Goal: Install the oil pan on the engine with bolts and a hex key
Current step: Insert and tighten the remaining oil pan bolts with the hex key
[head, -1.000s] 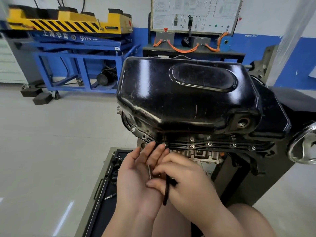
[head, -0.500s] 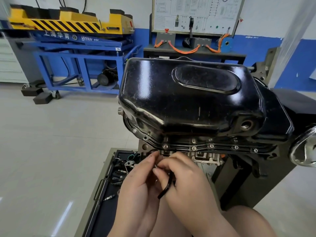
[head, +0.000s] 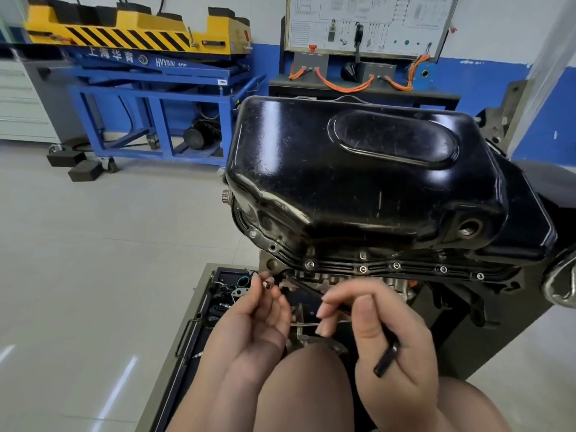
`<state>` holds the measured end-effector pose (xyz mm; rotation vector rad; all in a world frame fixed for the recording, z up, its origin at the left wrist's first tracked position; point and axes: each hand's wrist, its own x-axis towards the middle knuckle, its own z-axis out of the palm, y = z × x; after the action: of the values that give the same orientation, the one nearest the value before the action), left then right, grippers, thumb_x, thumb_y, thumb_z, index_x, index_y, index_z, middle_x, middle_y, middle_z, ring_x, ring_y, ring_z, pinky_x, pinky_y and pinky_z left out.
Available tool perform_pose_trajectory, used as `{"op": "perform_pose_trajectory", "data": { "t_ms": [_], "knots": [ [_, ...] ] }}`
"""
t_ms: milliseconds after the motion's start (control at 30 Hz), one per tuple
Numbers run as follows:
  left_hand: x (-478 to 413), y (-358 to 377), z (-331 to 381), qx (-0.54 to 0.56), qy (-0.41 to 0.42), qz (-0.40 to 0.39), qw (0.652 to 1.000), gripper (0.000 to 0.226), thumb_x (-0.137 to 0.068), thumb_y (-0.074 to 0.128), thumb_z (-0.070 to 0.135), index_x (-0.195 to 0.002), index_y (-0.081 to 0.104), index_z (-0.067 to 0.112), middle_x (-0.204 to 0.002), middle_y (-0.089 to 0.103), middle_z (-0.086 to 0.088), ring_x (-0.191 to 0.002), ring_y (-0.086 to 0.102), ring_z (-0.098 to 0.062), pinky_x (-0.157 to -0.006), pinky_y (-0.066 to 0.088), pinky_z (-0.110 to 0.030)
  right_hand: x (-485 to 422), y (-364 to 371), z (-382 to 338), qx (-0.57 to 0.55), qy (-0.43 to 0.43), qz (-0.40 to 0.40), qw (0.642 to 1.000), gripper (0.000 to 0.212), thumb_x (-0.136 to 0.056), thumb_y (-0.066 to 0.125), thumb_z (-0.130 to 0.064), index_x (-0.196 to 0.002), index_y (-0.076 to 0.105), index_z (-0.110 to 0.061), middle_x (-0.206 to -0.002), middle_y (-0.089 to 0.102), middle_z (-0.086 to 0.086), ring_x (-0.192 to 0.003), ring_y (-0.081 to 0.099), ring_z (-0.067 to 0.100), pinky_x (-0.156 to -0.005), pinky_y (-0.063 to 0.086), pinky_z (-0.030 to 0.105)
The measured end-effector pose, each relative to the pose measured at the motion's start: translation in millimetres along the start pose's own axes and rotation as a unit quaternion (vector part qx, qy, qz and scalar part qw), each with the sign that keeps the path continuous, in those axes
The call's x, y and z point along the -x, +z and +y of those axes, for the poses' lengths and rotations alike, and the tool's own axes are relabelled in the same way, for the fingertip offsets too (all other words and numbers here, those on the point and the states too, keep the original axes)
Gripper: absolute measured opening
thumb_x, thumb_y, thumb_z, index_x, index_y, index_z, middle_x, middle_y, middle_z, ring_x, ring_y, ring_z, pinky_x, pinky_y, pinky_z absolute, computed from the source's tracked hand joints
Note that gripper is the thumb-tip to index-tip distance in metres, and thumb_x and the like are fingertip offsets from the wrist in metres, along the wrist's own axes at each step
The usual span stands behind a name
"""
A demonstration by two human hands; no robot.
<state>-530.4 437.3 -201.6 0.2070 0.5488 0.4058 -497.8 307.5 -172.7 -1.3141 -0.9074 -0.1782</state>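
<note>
**Bolt and key held just under the pan flange**

I see the glossy black steel oil pan (head: 358,188) seated on the grey engine block (head: 352,280), with a row of silver bolt heads (head: 363,269) along its near flange. Just below the flange, my left hand (head: 255,313) pinches a small silver bolt (head: 267,285) in curled fingertips. To its right, my right hand (head: 392,332) curls round a black L-shaped hex key (head: 386,360). A dark tray of small parts (head: 193,369) lies near left.

Left hand (head: 254,313) pinches a bolt (head: 267,284); right hand (head: 392,335) grips the hex key (head: 386,359).
</note>
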Motion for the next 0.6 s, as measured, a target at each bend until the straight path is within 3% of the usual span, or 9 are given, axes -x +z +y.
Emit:
{"op": "perform_pose_trajectory", "data": {
  "t_ms": [267, 433, 533, 600],
  "knots": [
    [1, 7, -5, 0.015, -0.029, -0.008, 0.999, 0.015, -0.068, 0.065, 0.014, -0.059, 0.074, 0.006, -0.059, 0.066, 0.002, -0.052, 0.062, -0.005, -0.063, 0.053, -0.026, -1, 5, 6, -0.014, 0.004, -0.025, 1.000, 0.039, -0.094, 0.043, -0.048, -0.083, 0.066, -0.019, -0.068, 0.063, -0.002, -0.059, 0.061, 0.017, -0.058, 0.050, 0.028],
    [2, 12, -7, 0.022, -0.045, -0.024, 0.998, 0.017, -0.069, 0.064, 0.014, -0.083, 0.067, 0.005, -0.064, 0.068, -0.002, -0.049, 0.063, -0.010, -0.037, 0.047, -0.023, -1, 6, 10, -0.003, 0.010, -0.034, 0.999, 0.036, -0.095, 0.043, -0.045, -0.084, 0.066, -0.020, -0.068, 0.062, -0.002, -0.063, 0.063, 0.017, -0.061, 0.050, 0.027],
    [3, 15, -6, 0.031, -0.046, -0.033, 0.998, 0.018, -0.068, 0.063, 0.012, -0.084, 0.066, 0.003, -0.063, 0.067, -0.004, -0.049, 0.064, -0.010, -0.039, 0.049, -0.023, -1, 5, 14, 0.023, -0.019, -0.053, 0.998, 0.034, -0.097, 0.041, -0.040, -0.087, 0.065, -0.018, -0.072, 0.062, -0.004, -0.064, 0.063, 0.016, -0.059, 0.052, 0.031],
    [2, 17, -6, 0.036, -0.055, -0.046, 0.997, 0.012, -0.069, 0.062, 0.009, -0.074, 0.068, 0.001, -0.063, 0.067, -0.005, -0.050, 0.065, -0.011, -0.043, 0.052, -0.023, -2, 5, 15, 0.050, -0.045, -0.066, 0.996, 0.032, -0.099, 0.040, -0.033, -0.087, 0.064, -0.015, -0.075, 0.061, -0.005, -0.067, 0.062, 0.012, -0.060, 0.051, 0.028]
  ]
}}
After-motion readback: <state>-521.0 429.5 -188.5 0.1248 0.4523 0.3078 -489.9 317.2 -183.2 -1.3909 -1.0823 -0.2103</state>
